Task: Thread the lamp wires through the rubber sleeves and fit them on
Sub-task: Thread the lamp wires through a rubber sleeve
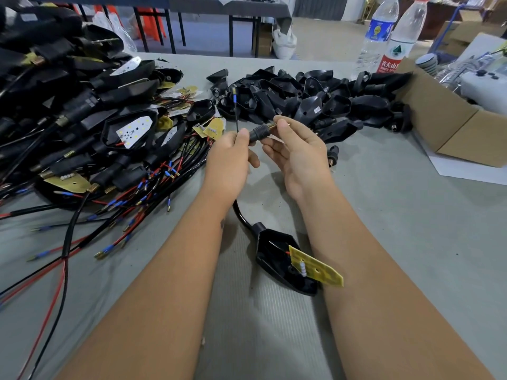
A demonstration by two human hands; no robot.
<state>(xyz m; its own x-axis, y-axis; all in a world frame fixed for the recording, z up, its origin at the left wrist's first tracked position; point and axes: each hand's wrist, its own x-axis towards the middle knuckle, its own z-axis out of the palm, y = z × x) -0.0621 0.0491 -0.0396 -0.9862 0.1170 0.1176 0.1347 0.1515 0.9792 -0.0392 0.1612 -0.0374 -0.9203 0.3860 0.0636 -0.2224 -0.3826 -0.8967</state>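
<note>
Hands meet above the middle of the grey tabletop [384,215]. The left hand [231,157] curls its fingers round the black lamp wire [236,112], whose free end rises past the thumb and ends in a blue-sleeved terminal. The right hand [297,149] pinches the brass threaded stud [271,126] between thumb and forefinger; the one black rubber sleeve [259,132] sits on that stud, between the two hands, touching both thumbs.

From under the left hand the black cable curves down to one lamp housing [277,259], which lies open side up on the tabletop between the forearms. One yellow circuit board [315,266] sticks out of it at a tilt, joined by a red wire, and touches the right forearm.

To the left lies a big heap of assembled lamps [82,111] with red and black leads spilling toward the near edge; they are too many and too tangled to count. Behind the hands sits a second heap of empty black housings [315,97], also too many to count. One loose rubber sleeve with a brass stud [332,154] lies just right of the right hand. Two clear plastic water bottles [395,37] stand at the far right, next to one open cardboard box [444,116].
</note>
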